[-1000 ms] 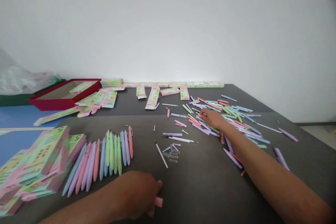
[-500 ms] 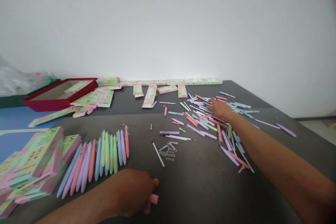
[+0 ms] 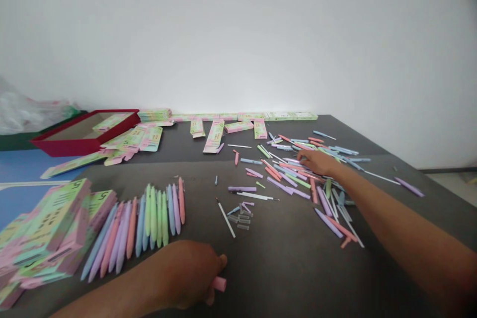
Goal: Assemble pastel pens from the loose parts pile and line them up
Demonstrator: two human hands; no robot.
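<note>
On my feed the left hand (image 3: 188, 272) sits low in the frame over the dark counter (image 3: 298, 271). Its fingers (image 3: 222, 260) are closed narrowly around a short pink pen part (image 3: 219, 283), which pokes out below the fist. The right hand (image 3: 316, 162) is stretched across the counter, resting over a scattered heap of pastel pen parts (image 3: 298, 174). Its fingers (image 3: 303, 155) are bunched down among the pieces, but from here I cannot tell whether they hold anything.

The heap is a loose jumble of pink, lilac, blue and green barrels mixed with thin white refills. Between my two hands lie a small cluster of clear plastic tubes (image 3: 240, 219), a single white refill (image 3: 225, 219) and a lilac barrel (image 3: 242, 189), all on the bare counter and apart from the heap.

To the left, a fan of pastel pens (image 3: 149, 223) lies side by side, just beside a tumbled stack of pink-and-green boxes (image 3: 52, 228). Further back, flat printed cartons (image 3: 214, 136) are spread along the far side of the counter, near a red tray (image 3: 82, 131) holding more of them. A plastic bag (image 3: 22, 114) lies behind the tray.
</note>
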